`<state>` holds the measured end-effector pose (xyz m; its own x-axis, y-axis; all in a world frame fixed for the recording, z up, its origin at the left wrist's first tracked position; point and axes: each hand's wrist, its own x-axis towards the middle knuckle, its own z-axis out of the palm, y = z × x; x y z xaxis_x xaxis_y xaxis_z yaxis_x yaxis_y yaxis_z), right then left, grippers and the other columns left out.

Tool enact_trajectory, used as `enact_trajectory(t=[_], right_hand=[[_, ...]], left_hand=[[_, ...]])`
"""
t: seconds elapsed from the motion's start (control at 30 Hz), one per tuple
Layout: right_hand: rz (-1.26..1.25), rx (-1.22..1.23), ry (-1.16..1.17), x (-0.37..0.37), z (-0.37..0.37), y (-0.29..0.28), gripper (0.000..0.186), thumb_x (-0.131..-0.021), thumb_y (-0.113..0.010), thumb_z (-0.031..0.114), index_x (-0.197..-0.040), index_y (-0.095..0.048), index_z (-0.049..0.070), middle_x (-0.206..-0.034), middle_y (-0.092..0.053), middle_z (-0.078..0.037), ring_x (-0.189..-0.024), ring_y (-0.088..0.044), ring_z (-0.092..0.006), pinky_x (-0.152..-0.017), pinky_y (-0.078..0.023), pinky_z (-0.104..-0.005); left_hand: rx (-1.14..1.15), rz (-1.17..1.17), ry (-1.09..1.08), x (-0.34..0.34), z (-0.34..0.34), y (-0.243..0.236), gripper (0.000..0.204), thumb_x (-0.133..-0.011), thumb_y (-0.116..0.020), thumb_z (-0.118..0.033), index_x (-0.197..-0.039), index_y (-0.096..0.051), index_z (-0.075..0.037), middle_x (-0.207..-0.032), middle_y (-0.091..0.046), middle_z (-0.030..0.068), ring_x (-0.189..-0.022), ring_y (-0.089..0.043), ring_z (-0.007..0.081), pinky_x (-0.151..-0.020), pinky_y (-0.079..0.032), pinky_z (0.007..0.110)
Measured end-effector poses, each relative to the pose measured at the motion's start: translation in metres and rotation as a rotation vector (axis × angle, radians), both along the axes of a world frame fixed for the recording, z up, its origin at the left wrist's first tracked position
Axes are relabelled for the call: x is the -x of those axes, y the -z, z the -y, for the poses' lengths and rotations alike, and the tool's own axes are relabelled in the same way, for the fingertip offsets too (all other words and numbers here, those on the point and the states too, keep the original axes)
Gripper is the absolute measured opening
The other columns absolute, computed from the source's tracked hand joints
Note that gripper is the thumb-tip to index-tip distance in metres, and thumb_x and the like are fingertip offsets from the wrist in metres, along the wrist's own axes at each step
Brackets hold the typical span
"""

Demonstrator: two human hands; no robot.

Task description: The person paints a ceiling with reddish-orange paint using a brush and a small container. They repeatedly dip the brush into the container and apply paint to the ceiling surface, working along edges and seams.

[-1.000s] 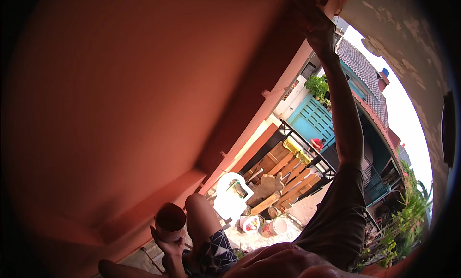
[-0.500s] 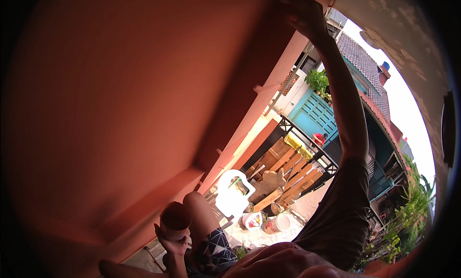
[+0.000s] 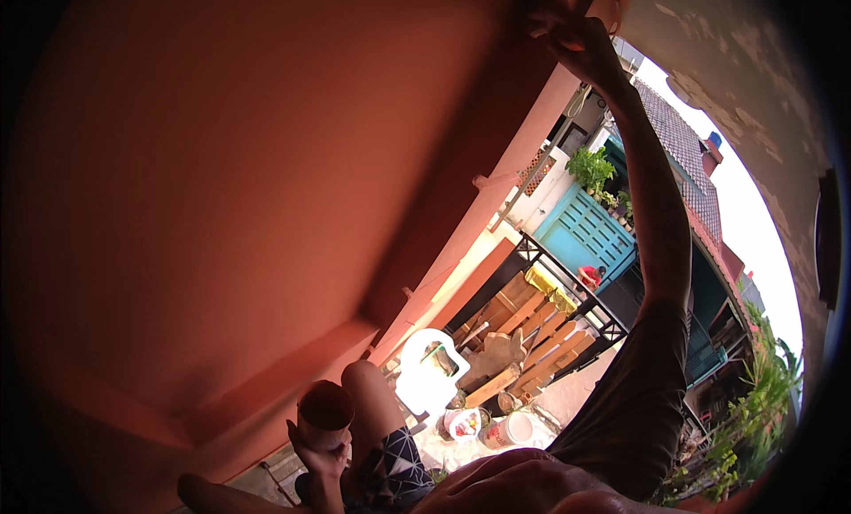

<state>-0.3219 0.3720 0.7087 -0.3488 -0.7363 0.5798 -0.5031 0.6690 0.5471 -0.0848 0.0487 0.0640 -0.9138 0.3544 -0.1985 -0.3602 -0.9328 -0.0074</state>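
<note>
My left hand (image 3: pixel 317 458) is wrapped around a round, open-topped tub (image 3: pixel 324 436), holding it upright low beside my bent knee (image 3: pixel 372 392). The tub's inside is dark, so its contents cannot be made out. High overhead, my right arm is stretched up and my right hand (image 3: pixel 585 51) is closed beside the upper corner of the reddish-orange wall (image 3: pixel 292 177). A dark, narrow strip shows just above that fist. Shadow hides what the fingers grip.
Below stand a white plastic chair (image 3: pixel 415 397), a white bucket (image 3: pixel 517 428) and a small container (image 3: pixel 463 423). Wooden planks (image 3: pixel 550 341) lean against a black gate. Beyond it are a turquoise gate (image 3: pixel 581 226) and a person in red (image 3: pixel 589 277). Plants (image 3: pixel 753 434) grow at right.
My right hand has come slightly down and to the right along the wall's upper edge. The left hand still holds the tub in nearly the same place. The whole view has shifted a little.
</note>
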Motion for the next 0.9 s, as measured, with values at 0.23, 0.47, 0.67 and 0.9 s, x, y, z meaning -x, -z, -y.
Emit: enact_trajectory(t=[0.23,0.47,0.67,0.9], right_hand=[[-0.256,-0.052,0.035,0.010,-0.025,0.015,0.046,-0.076,-0.073,0.001,-0.120,-0.069,0.011,-0.118,-0.072,-0.007,-0.099,-0.073,-0.0254,-0.084,-0.061,-0.0367],[0.201,0.378,-0.234,0.012,0.003,0.020,0.025,-0.086,-0.072,-0.001,-0.109,-0.075,0.007,-0.093,-0.078,-0.003,-0.088,-0.076,-0.0178,-0.080,-0.061,-0.0298],[-0.187,0.242,-0.195,-0.003,0.002,0.049,0.035,-0.080,-0.068,-0.011,-0.110,-0.074,0.006,-0.111,-0.076,-0.007,-0.095,-0.075,-0.0159,-0.083,-0.060,-0.0262],[-0.587,0.235,-0.114,0.032,0.011,0.057,0.052,-0.072,-0.069,-0.007,-0.119,-0.070,0.015,-0.112,-0.073,-0.008,-0.093,-0.073,-0.0295,-0.075,-0.060,-0.0361]], left_hand=[[-0.024,-0.057,0.069,0.003,0.007,0.029,0.081,-0.091,-0.042,-0.079,-0.136,-0.050,-0.012,-0.089,-0.064,0.0210,-0.055,-0.061,0.0257,-0.031,-0.043,0.026],[0.055,-0.029,0.001,0.001,0.013,0.014,0.082,-0.090,-0.041,-0.080,-0.133,-0.053,-0.012,-0.086,-0.064,0.0190,-0.050,-0.058,0.0250,-0.031,-0.042,0.028],[0.049,0.077,0.028,0.011,0.005,0.007,0.082,-0.089,-0.041,-0.082,-0.126,-0.059,-0.011,-0.081,-0.065,0.0150,-0.044,-0.053,0.0238,-0.029,-0.039,0.030],[0.032,0.071,0.028,0.020,-0.004,0.001,0.075,-0.090,-0.047,-0.078,-0.129,-0.057,-0.015,-0.092,-0.066,0.0156,-0.048,-0.056,0.0243,-0.031,-0.041,0.029]])
